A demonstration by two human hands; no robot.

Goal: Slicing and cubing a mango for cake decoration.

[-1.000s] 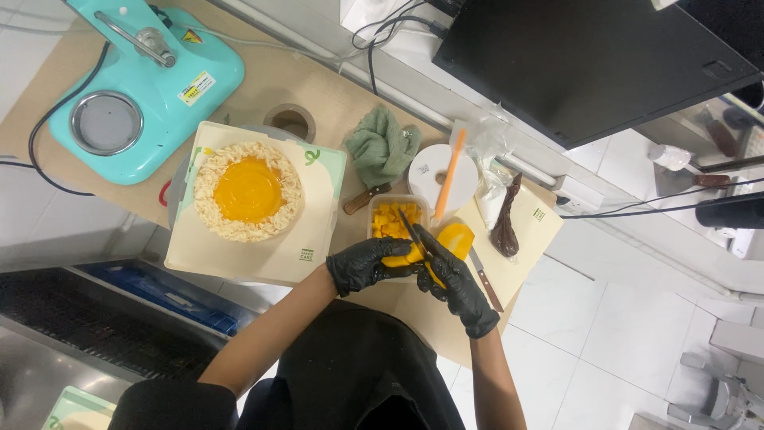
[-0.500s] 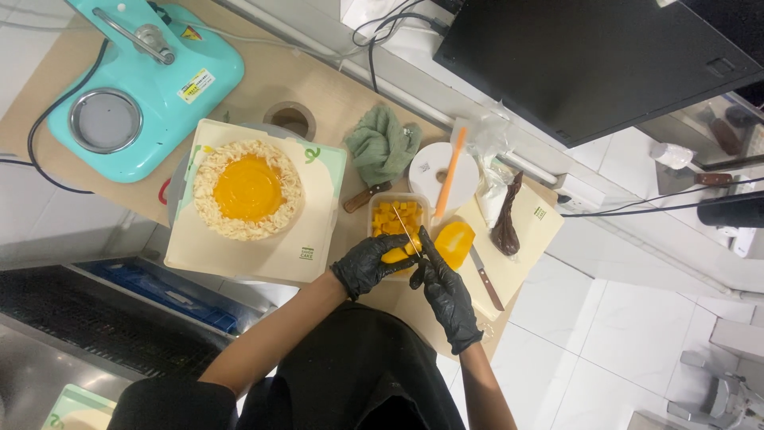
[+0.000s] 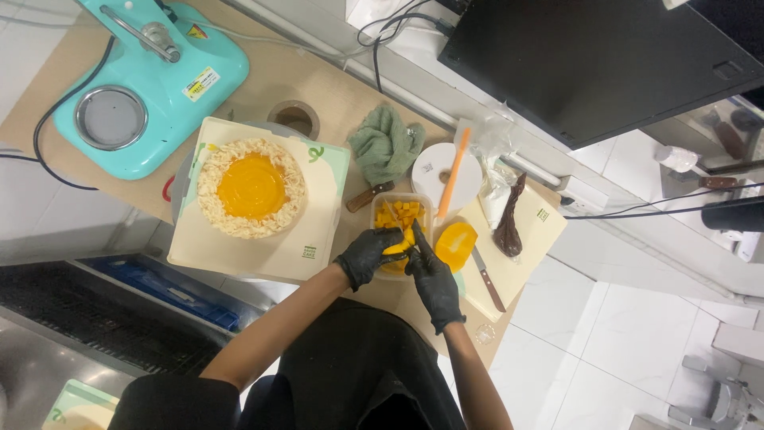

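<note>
Two gloved hands, left hand (image 3: 368, 255), right hand (image 3: 434, 279), gripping mango piece (image 3: 398, 248)

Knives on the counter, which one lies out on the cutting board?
The knife right of the mango half, blade fully showing; the other knife sits half under the green cloth.

Your wooden counter (image 3: 334, 95) carries a turquoise machine (image 3: 143, 80) at the far left, a tape roll (image 3: 296, 119) beside it, and a cake board (image 3: 302, 239) with a cake. Further right lie a green cloth (image 3: 387, 143), a tub (image 3: 398, 209), a white lid (image 3: 434, 171) and a cutting board (image 3: 529, 231) bearing a knife (image 3: 487, 280).
</note>
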